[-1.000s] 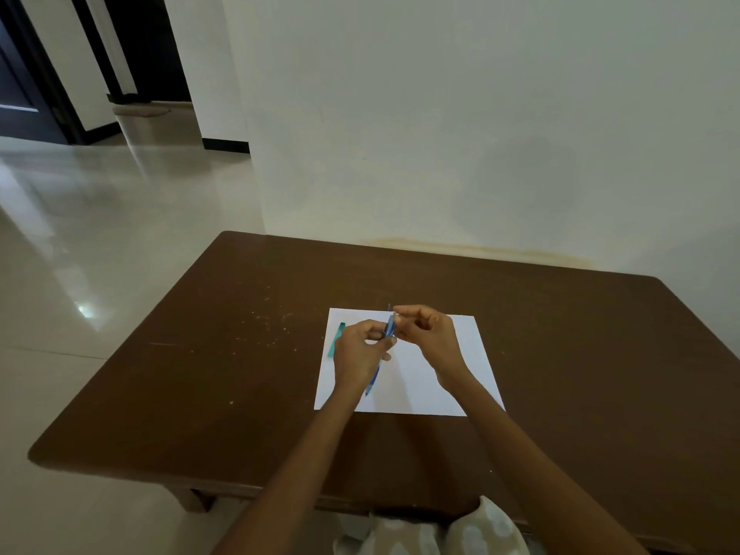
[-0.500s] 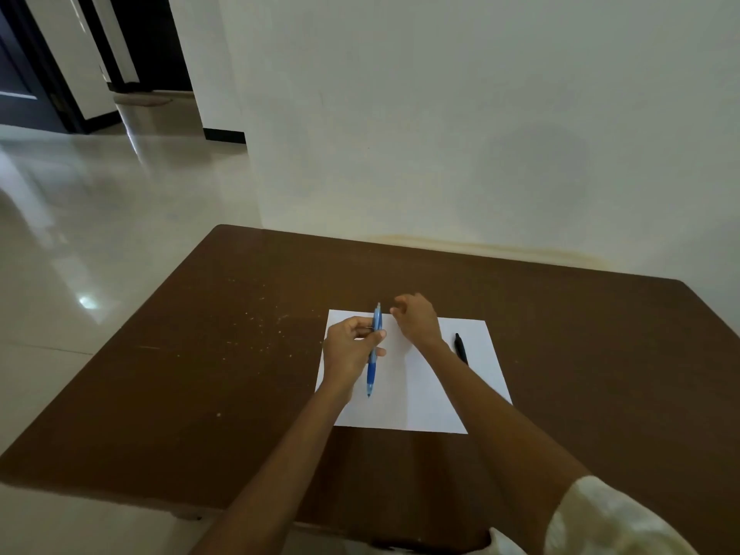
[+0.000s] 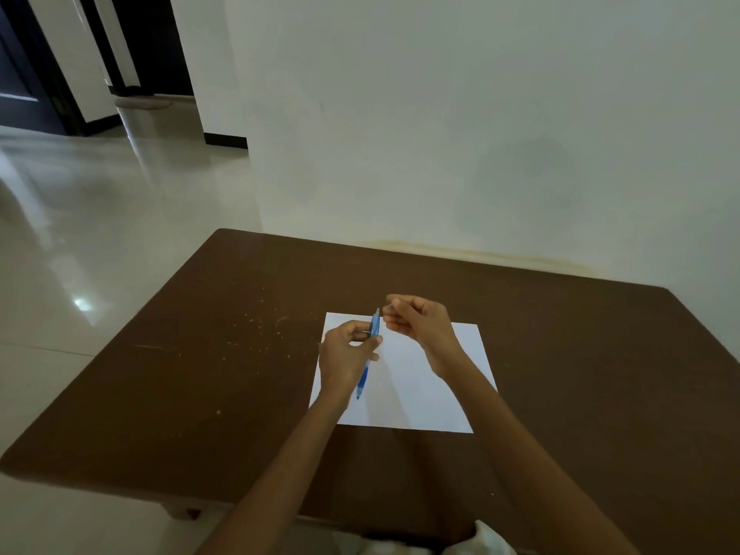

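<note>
Over the paper at mid-frame, we are pinching the pen in our left hand, tip down; our right hand is curling its fingers beside the pen's top, contents unclear. With only 1 grip, we are risking a slip marking the paper.

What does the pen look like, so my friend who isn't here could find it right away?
Look at the brown table by the white wall, then the white paper in its middle. Over the sheet's left side, the left hand holds a thin pen, tip pointing back toward the person. It is the only bright blue thing there.
</note>
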